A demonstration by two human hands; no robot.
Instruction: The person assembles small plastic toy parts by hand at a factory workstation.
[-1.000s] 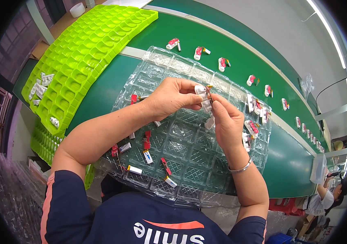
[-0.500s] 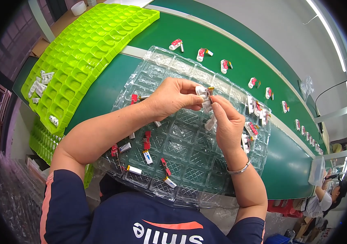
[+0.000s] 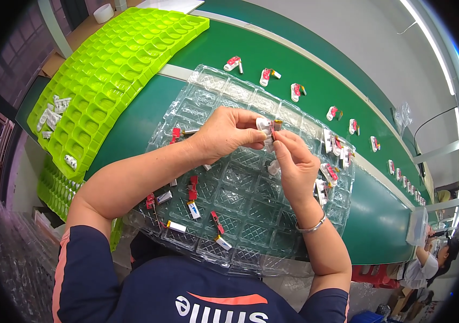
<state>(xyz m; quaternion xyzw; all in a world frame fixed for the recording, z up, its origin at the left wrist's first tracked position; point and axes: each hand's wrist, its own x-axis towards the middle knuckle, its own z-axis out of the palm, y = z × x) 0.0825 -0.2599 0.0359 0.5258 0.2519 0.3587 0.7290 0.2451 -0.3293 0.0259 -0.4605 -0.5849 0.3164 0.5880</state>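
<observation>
Above the clear plastic tray (image 3: 235, 189), my left hand (image 3: 223, 134) pinches a small white plastic housing (image 3: 262, 124) between thumb and fingers. My right hand (image 3: 298, 171) meets it from the right, thumb and forefinger closed on a red circuit board (image 3: 273, 132) at the housing. A small battery (image 3: 278, 125) sticks up beside the board. Another white housing (image 3: 274, 168) shows below my hands. In the tray's near left lie several red boards (image 3: 193, 188) wired to silver-white batteries (image 3: 194, 210). White housings with red boards (image 3: 330, 173) sit along its right side.
A bright green moulded tray (image 3: 105, 103) at the left carries a few white parts (image 3: 51, 118). Beyond the clear tray, housings with red boards (image 3: 266, 76) stand in a line on the green belt (image 3: 315, 81). Another person (image 3: 423, 268) is at the far right.
My hands have shifted slightly left, and my right fingertips have come higher and closer to the left ones at the white housing. The view has moved a little.
</observation>
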